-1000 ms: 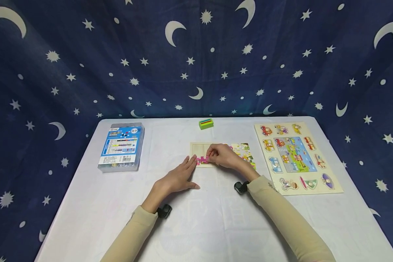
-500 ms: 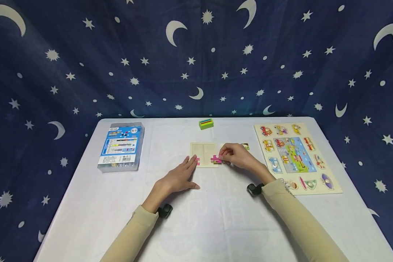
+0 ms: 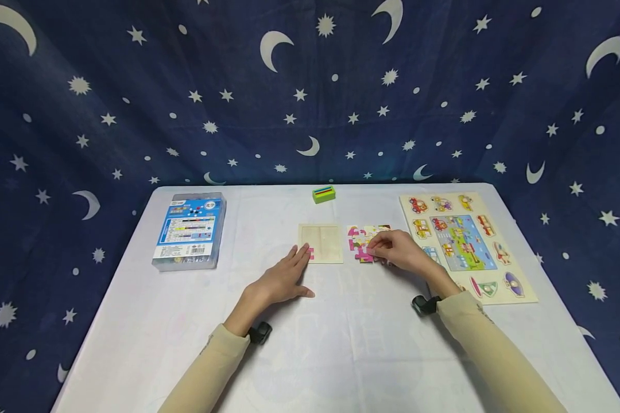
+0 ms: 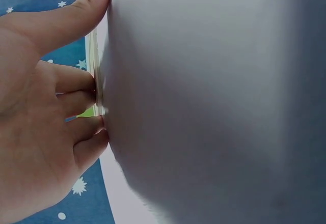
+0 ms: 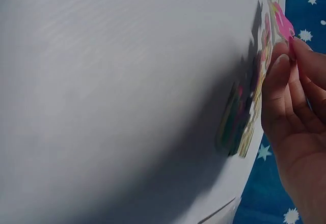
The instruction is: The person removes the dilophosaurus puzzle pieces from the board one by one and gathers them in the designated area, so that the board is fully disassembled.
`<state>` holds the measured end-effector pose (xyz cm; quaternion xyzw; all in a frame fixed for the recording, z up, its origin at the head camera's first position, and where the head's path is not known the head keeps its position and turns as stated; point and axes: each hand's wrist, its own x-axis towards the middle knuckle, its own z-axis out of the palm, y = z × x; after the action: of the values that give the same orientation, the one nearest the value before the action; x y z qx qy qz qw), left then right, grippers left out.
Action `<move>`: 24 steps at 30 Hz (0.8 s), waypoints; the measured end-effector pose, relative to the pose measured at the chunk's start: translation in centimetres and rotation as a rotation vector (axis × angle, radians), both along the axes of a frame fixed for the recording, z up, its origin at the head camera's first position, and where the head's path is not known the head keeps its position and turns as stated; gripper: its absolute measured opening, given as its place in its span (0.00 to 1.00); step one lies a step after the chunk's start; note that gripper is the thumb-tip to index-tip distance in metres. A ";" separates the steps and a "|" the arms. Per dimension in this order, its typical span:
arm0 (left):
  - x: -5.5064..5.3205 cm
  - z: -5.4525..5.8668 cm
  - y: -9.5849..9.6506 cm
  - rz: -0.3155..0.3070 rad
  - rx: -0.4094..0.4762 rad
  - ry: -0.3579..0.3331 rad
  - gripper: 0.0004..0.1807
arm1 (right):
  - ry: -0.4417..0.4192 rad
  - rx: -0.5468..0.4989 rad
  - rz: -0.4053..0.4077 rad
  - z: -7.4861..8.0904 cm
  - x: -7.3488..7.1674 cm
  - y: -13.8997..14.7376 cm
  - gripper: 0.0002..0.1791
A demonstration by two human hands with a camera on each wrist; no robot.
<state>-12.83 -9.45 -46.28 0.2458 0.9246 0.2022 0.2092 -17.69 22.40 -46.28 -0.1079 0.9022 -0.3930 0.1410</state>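
My left hand point(image 3: 281, 280) lies with straight fingers at the lower left of a shallow wooden puzzle tray point(image 3: 326, 236). Its fingertips touch the tray edge, beside a pink puzzle piece point(image 3: 312, 253) in that corner. Thumb and fingers of my right hand point(image 3: 404, 252) pinch another pink puzzle piece point(image 3: 363, 256), which the right wrist view shows raised above the table. Under and behind that hand, several colourful puzzle pieces point(image 3: 376, 229) lie right of the tray, partly hidden by it. In the left wrist view, the left hand point(image 4: 46, 117) has its fingertips against the tray's edge.
A clear plastic box with a blue label point(image 3: 188, 232) stands at the left. A small green block point(image 3: 324, 194) sits at the back. To the right lies a large wooden picture board point(image 3: 511, 289) with vehicle shapes. A starry curtain point(image 3: 310, 92) hangs behind the white table point(image 3: 330, 355).
My right hand has carried the pink puzzle piece from inside the tray to the right, over the loose pieces. My left hand has stayed in place at the tray.
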 end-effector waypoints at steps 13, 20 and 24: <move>0.0 0.1 0.0 -0.007 -0.004 -0.007 0.56 | -0.044 0.045 -0.018 -0.4 0.4 1.6 0.08; 0.0 0.0 0.0 -0.001 -0.006 -0.008 0.56 | -0.009 0.074 0.006 -0.5 0.4 1.6 0.06; -0.1 0.0 0.0 -0.002 0.015 -0.006 0.56 | 0.017 0.084 0.014 -0.5 0.5 1.5 0.05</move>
<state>-12.90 -9.46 -46.24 0.2478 0.9222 0.2094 0.2105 -17.15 23.88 -46.78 -0.1115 0.9184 -0.3528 0.1405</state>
